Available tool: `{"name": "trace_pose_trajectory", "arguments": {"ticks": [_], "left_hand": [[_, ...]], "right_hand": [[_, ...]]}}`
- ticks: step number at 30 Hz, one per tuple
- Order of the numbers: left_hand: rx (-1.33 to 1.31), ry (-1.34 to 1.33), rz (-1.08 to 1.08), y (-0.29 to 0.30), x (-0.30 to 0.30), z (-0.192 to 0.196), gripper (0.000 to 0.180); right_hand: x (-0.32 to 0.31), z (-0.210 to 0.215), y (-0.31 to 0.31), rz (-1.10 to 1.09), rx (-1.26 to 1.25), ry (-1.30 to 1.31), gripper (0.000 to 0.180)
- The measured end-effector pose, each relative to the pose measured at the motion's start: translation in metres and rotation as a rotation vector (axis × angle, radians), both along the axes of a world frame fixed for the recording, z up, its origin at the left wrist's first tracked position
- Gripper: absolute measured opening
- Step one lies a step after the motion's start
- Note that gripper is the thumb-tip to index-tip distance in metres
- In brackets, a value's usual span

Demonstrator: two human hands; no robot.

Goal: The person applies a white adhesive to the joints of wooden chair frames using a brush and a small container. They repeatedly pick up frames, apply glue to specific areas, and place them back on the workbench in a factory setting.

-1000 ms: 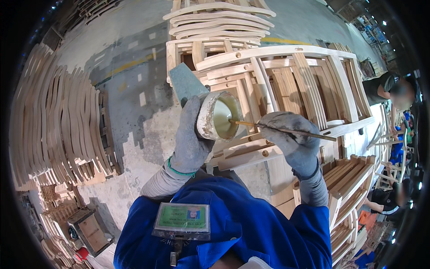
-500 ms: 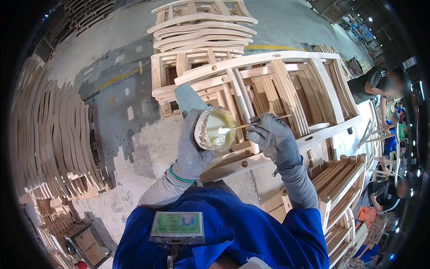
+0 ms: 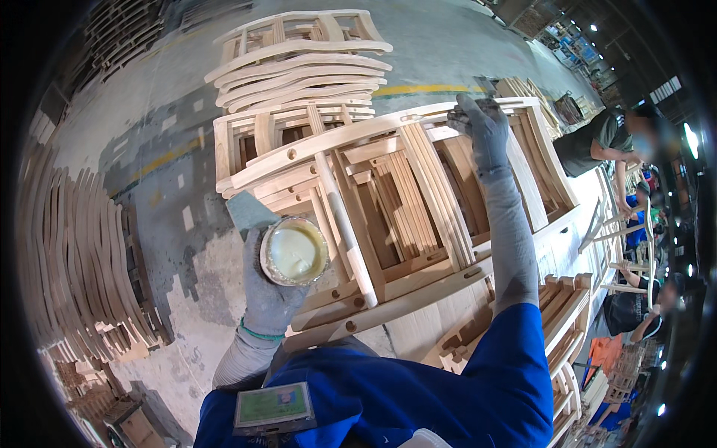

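My left hand [image 3: 270, 299], in a grey glove, is wrapped round a round cup [image 3: 294, 252] of white, creamy paste with a crusted rim. A flat grey-green piece [image 3: 249, 211] sticks out beyond the fingers of that hand. Reaching far forward, my gloved right hand [image 3: 480, 134] is at the far rail [image 3: 388, 123] of a pale wooden frame, its fingers closed together. Whatever is in those fingers is hidden. The frame lies on a stack of similar ones, with slots along its rail and a loose round-edged bar [image 3: 346, 228] across it.
More wooden frames [image 3: 291, 123] are stacked beyond, with curved wooden pieces [image 3: 75, 254] piled at the left. Slatted wooden parts [image 3: 560, 313] stand by my right arm. At the right, one person [image 3: 597, 145] in dark clothes stands across the stack, others behind.
My right hand has left the cup, where it held a thin stick in the paste, and stretched away to the far rail. The cup has shifted left and nearer in the view.
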State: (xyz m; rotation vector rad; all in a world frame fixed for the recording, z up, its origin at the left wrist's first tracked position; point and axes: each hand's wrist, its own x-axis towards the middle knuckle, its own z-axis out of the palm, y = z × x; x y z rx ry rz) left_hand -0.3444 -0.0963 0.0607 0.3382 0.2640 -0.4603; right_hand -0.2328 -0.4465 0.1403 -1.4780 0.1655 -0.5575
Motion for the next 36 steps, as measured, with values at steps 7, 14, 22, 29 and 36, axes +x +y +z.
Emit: {"name": "trace_pose_trajectory", "arguments": {"ticks": [7,14,22,29,36], "left_hand": [[0.133,-0.016,0.102,0.007,0.001,-0.003,0.043],[0.064,-0.029,0.09,0.007,0.006,-0.005,0.043],[0.044,-0.002,0.084,0.009,0.008,-0.007,0.048],[0.04,0.035,0.113,0.015,0.008,-0.014,0.051],[0.165,-0.12,0.102,0.006,0.001,-0.001,0.046]], "right_hand": [[0.041,-0.026,-0.014,0.066,-0.089,0.069,0.017],[0.043,-0.027,-0.011,-0.175,-0.939,0.224,0.031],[0.036,-0.015,0.008,0.065,-0.994,0.234,0.03],[0.042,-0.021,0.023,0.113,-0.875,0.161,0.028],[0.026,-0.025,-0.022,0.18,-0.2,-0.071,0.007]]}}
